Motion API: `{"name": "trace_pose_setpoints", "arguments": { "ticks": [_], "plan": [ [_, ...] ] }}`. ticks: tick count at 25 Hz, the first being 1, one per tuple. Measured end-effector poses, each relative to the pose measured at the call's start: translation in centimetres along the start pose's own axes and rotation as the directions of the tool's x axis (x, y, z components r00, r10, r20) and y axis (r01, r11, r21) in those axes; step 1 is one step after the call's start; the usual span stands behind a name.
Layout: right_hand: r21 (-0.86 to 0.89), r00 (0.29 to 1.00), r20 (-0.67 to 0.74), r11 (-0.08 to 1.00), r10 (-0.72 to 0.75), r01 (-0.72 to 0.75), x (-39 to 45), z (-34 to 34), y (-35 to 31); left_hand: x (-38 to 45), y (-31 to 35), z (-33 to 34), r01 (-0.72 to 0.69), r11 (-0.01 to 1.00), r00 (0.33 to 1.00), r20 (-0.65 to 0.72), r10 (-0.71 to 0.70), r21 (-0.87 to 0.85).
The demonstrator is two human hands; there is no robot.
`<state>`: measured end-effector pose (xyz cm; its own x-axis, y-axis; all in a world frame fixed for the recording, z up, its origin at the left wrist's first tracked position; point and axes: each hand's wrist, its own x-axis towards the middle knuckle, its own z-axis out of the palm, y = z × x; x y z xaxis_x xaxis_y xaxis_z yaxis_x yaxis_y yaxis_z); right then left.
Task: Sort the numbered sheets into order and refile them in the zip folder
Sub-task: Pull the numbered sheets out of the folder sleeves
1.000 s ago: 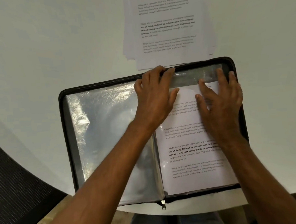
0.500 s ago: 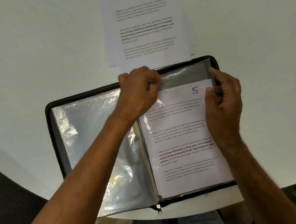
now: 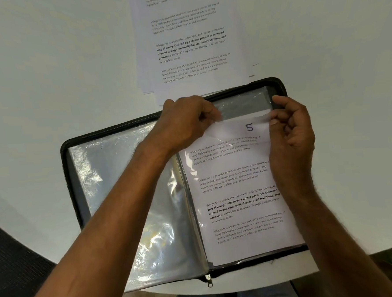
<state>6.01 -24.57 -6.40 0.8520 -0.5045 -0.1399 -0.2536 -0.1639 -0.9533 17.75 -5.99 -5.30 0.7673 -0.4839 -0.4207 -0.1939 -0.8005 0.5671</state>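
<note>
A black zip folder (image 3: 65, 170) lies open on the white table, its clear plastic sleeves spread left and right. A printed sheet marked 5 (image 3: 241, 191) sits in the right-hand sleeve (image 3: 242, 102). My left hand (image 3: 186, 121) pinches the top left corner of that sheet or its sleeve. My right hand (image 3: 290, 133) pinches the top right corner, fingers curled. Whether the fingers hold paper, plastic or both is unclear. The left sleeves (image 3: 129, 198) look empty and glossy.
A loose stack of printed sheets (image 3: 191, 43) lies on the white table (image 3: 47, 65) just beyond the folder's top edge. The folder's zip pull (image 3: 209, 281) hangs over the table's near rim. A dark chair (image 3: 12, 274) is at lower left.
Both hands went from lying flat on the sleeve to pinching its top corners. The sheet's number 5 has come into sight. The view shifted, so folder and stack sit further left.
</note>
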Motion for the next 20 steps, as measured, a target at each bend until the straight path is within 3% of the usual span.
{"name": "trace_pose_setpoints", "arguments": {
  "ticks": [10, 14, 17, 20],
  "plan": [
    [0.051, 0.998, 0.038, 0.998, 0.044, -0.046, 0.2, -0.4, 0.0, 0.2, 0.7, 1.4, -0.040, 0.994, 0.999, -0.021, 0.043, 0.106],
    [-0.023, 0.991, 0.106, 0.997, 0.079, -0.077, 0.0, -1.3, 0.4, 0.4, 0.3, 1.1, -0.007, 1.000, 0.974, -0.228, 0.009, 0.010],
    [-0.062, 0.981, 0.148, 0.991, 0.124, -0.116, -0.4, -1.9, 0.9, 0.7, 0.2, 0.3, -0.016, 0.994, 0.907, -0.419, -0.032, -0.111],
    [-0.100, 0.973, 0.165, 0.984, 0.160, -0.144, -0.7, -2.3, 1.4, 1.8, 0.2, -1.1, -0.039, 0.974, 0.856, -0.511, -0.083, -0.223]
  ]
}}
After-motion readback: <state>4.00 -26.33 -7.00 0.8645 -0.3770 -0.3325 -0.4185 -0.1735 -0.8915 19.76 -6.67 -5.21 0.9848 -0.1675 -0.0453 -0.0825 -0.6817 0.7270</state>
